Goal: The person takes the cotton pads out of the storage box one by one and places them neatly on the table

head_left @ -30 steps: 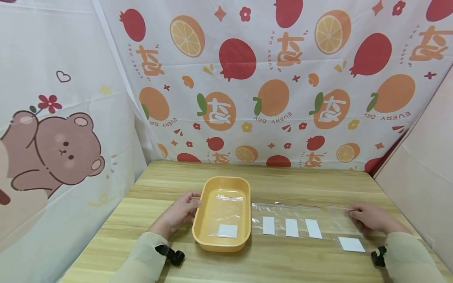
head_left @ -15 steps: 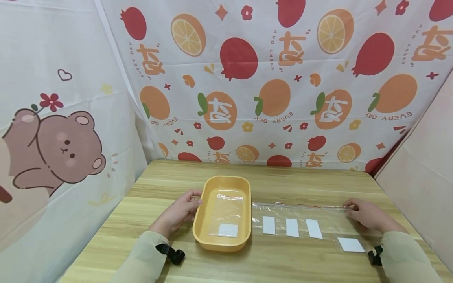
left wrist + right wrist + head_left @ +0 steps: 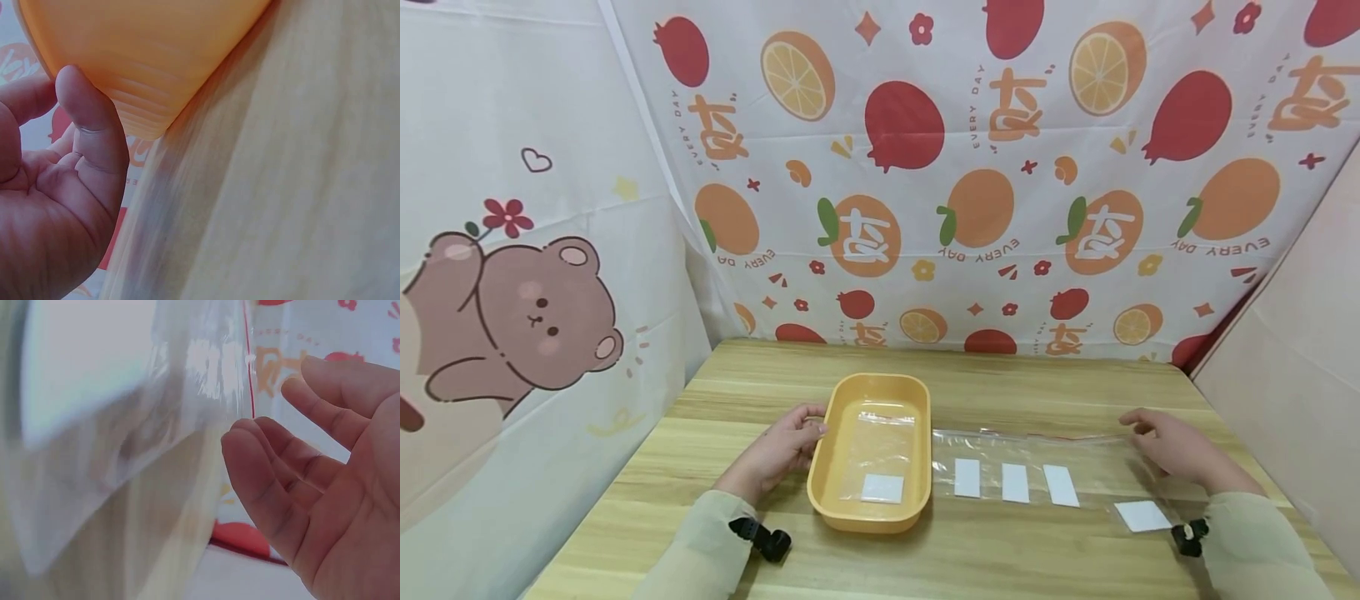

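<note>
My left hand [image 3: 781, 446] holds the left side of a yellow plastic tray [image 3: 817, 483], its thumb [image 3: 87, 109] against the outer wall. Inside the tray lies a clear zip bag [image 3: 883, 442] with a white label. To the tray's right, several clear zip bags [image 3: 1022, 450] lie in an overlapping row, red lines along their top edges. Beside the rightmost bag, whose white label [image 3: 1142, 516] sits at its lower end, is my right hand [image 3: 1176, 446]. In the right wrist view its fingers are loosely bent and apart from a clear bag [image 3: 187, 381].
Everything stands on a wood-grain table [image 3: 1000, 542]. A fruit-printed cloth [image 3: 962, 200] hangs behind the table's back edge. A cloth with a bear print [image 3: 550, 317] hangs at the left, and a pale panel [image 3: 1285, 333] closes the right side.
My right hand moves left along the rightmost bag's top edge, drawing that edge toward the row, then lets go of it. The left hand and tray stay put.
</note>
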Tool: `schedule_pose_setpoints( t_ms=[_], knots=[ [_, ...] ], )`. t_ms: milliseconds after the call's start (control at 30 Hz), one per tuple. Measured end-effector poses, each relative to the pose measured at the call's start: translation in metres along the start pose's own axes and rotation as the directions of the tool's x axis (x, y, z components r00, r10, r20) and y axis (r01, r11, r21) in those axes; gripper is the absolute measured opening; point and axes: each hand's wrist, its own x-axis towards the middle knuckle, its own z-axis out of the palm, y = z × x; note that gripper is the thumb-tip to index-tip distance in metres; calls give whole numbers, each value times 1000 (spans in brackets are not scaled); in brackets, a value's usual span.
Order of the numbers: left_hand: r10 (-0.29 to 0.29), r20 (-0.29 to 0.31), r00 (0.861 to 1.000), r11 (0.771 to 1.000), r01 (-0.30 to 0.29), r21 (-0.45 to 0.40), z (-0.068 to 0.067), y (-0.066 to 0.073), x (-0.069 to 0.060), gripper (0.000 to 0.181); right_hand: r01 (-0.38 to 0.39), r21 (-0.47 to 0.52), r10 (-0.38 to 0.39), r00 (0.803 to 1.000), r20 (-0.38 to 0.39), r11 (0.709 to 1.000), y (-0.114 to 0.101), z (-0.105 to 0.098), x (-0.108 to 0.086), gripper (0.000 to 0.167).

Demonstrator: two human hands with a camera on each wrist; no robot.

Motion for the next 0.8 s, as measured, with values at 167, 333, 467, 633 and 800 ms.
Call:
schedule_pose_setpoints(
  t_ms=[167, 333, 467, 633, 800],
  knots=[
    [-2, 0, 1000, 1000, 2, 0, 1, 0, -1, 47, 82, -161, -93, 994, -64, 984, -13, -2, 3, 37],
    [-1, 2, 1000, 1000, 1, 7, 1, -1, -1, 47, 117, -222, -143, 984, -107, 968, -27, -3, 2, 35],
    [-8, -11, 1000, 1000, 8, 5, 1, -2, 0, 45, 152, -224, -181, 977, -116, 963, -44, -5, 1, 35],
    [-6, -9, 1000, 1000, 6, 3, 0, -2, 0, 45, 215, -203, -241, 964, -114, 955, -73, -5, 3, 36],
    [3, 1, 1000, 1000, -3, 3, 1, -1, -1, 46, 275, -204, -302, 946, -118, 940, -101, 0, 6, 35]
  ],
)
